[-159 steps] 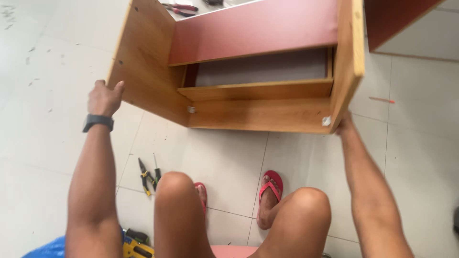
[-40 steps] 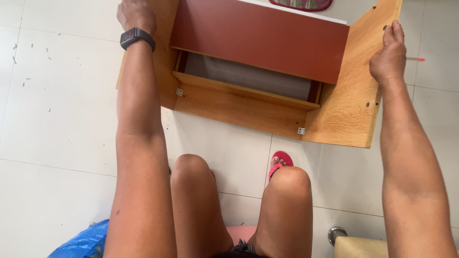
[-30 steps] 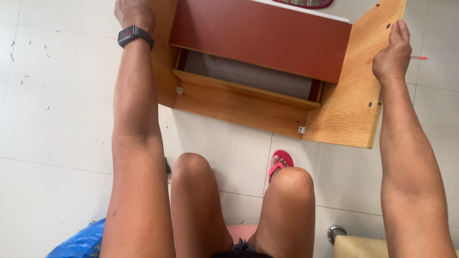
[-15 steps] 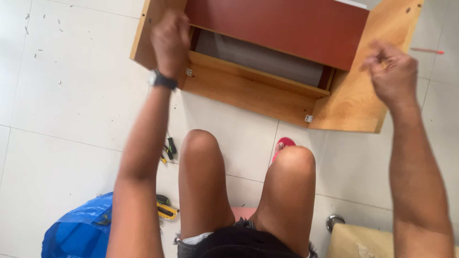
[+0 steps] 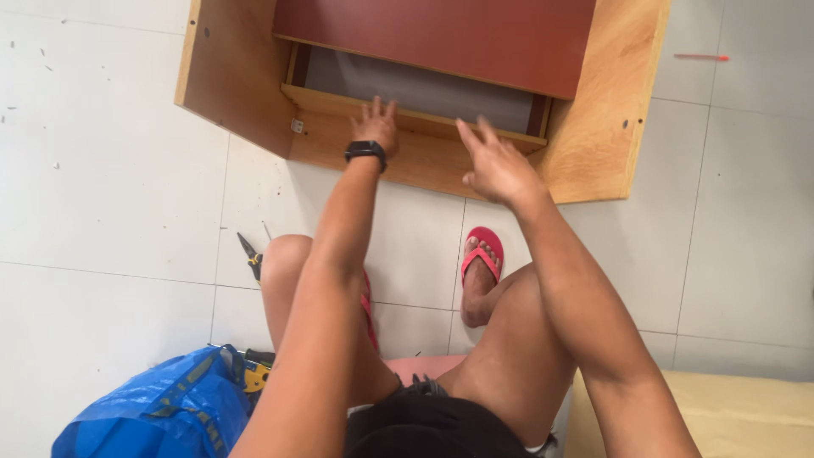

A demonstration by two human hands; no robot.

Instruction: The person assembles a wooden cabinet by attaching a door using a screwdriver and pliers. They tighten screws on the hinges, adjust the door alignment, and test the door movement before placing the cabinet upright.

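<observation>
A wooden cabinet frame [image 5: 593,127] with pale side panels and a dark red panel [image 5: 441,38] lies on the white tiled floor in front of me. My left hand [image 5: 376,125], with a black watch on the wrist, rests fingers spread on the front wooden rail [image 5: 407,157]. My right hand [image 5: 492,161] hovers open just above the same rail, slightly blurred, holding nothing. A grey back board [image 5: 424,85] shows inside the frame. I sit with bare knees, red flip-flops [image 5: 483,254] on my feet.
Pliers [image 5: 252,257] lie on the tiles by my left knee. A blue bag [image 5: 161,411] and a yellow tool [image 5: 254,373] are at bottom left. A pale yellow block [image 5: 729,416] sits at bottom right. A thin red stick [image 5: 702,58] lies at top right.
Both hands left the cabinet's side panels and came in to the middle front rail. The view shifted so the cabinet sits higher and the floor tools appear.
</observation>
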